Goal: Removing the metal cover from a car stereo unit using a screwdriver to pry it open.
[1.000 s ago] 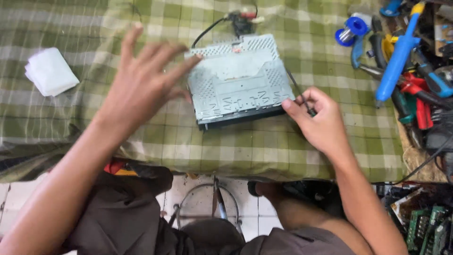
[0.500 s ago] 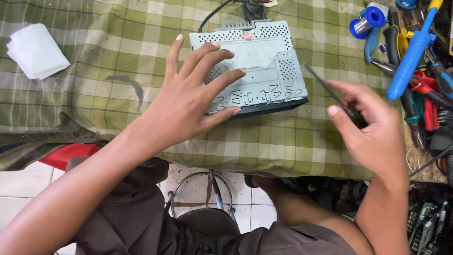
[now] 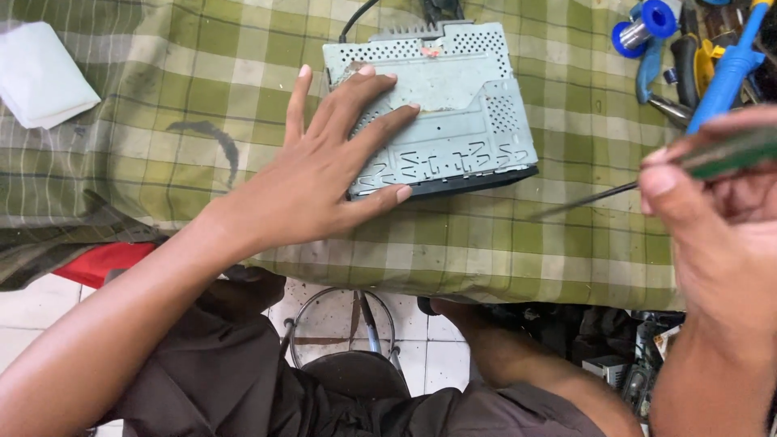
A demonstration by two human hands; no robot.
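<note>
Since half a second ago your right hand (image 3: 720, 235) is lifting closer to the camera, fingers pinching a green-handled screwdriver (image 3: 647, 174). Your left hand (image 3: 324, 174) is still pressing down, fingers spread, on the grey car stereo chassis (image 3: 465, 113) lying on the green plaid cloth (image 3: 202, 89).

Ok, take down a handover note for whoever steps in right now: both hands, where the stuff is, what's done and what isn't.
Left hand: flat, fingers spread, on the top of the metal car stereo unit.
Right hand: raised off to the right, gripping a screwdriver, tip pointing left, clear of the unit.
Unit lies on the green checked cloth, cables at its back edge. Spare tools at far right, white folded cloth far left.
Done: nothing visibly opened; casing is on.
Left: everything on the casing.
</note>
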